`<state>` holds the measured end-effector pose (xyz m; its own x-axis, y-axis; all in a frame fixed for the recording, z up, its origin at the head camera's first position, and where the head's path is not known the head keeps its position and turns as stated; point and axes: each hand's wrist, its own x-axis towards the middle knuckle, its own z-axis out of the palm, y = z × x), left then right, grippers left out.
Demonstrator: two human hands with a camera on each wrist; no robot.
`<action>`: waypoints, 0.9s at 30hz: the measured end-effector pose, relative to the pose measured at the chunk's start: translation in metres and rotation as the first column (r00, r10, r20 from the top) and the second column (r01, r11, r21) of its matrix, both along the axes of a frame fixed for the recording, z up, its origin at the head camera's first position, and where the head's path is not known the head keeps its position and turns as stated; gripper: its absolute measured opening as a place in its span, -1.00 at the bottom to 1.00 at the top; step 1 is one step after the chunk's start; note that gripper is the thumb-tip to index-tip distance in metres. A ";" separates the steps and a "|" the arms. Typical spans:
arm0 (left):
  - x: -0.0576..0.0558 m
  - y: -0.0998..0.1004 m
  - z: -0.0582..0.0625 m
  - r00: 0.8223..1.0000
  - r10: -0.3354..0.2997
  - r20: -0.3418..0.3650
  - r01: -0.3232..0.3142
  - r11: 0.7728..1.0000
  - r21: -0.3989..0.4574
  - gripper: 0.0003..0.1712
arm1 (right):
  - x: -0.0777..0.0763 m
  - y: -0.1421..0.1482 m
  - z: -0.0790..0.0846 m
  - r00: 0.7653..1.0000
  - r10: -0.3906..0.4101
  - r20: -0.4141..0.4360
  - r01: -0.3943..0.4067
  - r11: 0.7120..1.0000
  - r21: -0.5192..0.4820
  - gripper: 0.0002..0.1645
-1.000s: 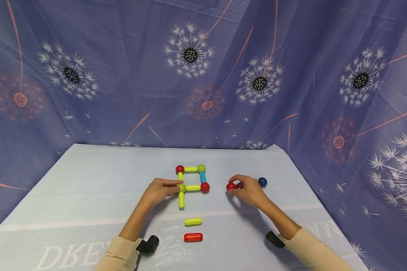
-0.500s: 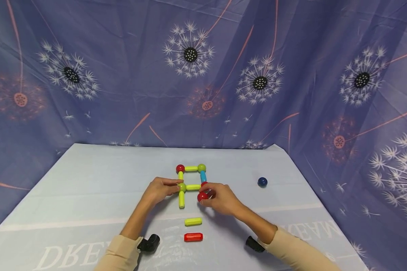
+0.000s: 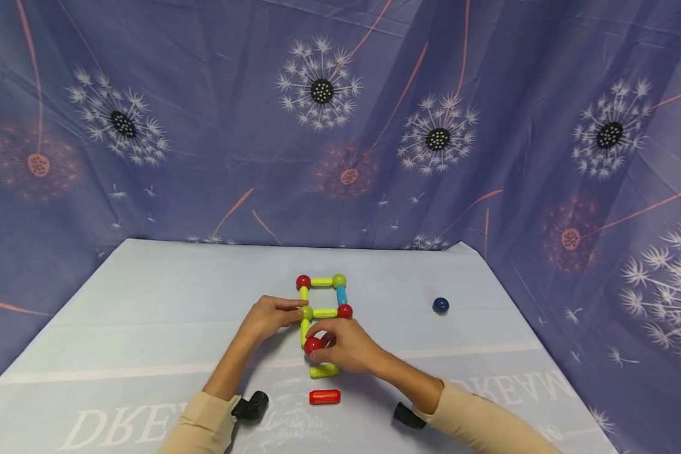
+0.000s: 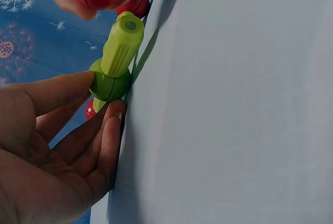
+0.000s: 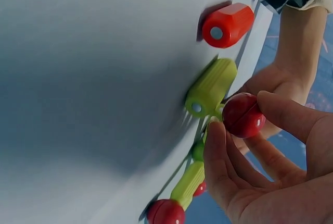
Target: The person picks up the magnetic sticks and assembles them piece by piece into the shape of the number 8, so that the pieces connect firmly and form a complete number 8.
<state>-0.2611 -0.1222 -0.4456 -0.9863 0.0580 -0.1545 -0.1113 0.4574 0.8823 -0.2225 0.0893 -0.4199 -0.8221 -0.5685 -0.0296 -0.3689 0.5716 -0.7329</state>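
Note:
My left hand (image 3: 268,318) pinches the green ball (image 4: 111,82) at the near left corner of a square of magnetic rods and balls. From that ball a yellow-green rod (image 4: 123,47) points toward me. A loose red ball (image 5: 243,115) is pinched in my right hand (image 3: 347,343), close to that rod's near end; whether they touch I cannot tell. The square has a red ball (image 3: 303,282) and a green ball (image 3: 339,280) at the back, another red ball (image 3: 345,311) at near right, and a blue rod (image 3: 342,295) on its right side.
A loose yellow-green rod (image 3: 323,371) lies below my right hand, partly covered by it. Nearer to me is a red rod (image 3: 325,396). A dark blue ball (image 3: 441,306) sits on the white-covered table (image 3: 147,302) to the right. A patterned curtain (image 3: 215,126) hangs behind.
My right hand has carried the red ball leftward and nearer to me, from the right side to the projecting rod's end. The left hand keeps its hold on the green ball.

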 end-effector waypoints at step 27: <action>0.000 0.000 -0.001 1.000 -0.011 0.003 0.011 1.000 0.004 -0.73 | 0.001 -0.010 -0.004 0.999 0.036 0.041 -0.038 0.998 0.046 -0.66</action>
<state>-0.2615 -0.1226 -0.4464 -0.9851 0.0697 -0.1572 -0.1088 0.4552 0.8837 -0.2218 0.0790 -0.4242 -0.7983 -0.5957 -0.0888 -0.3615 0.5919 -0.7204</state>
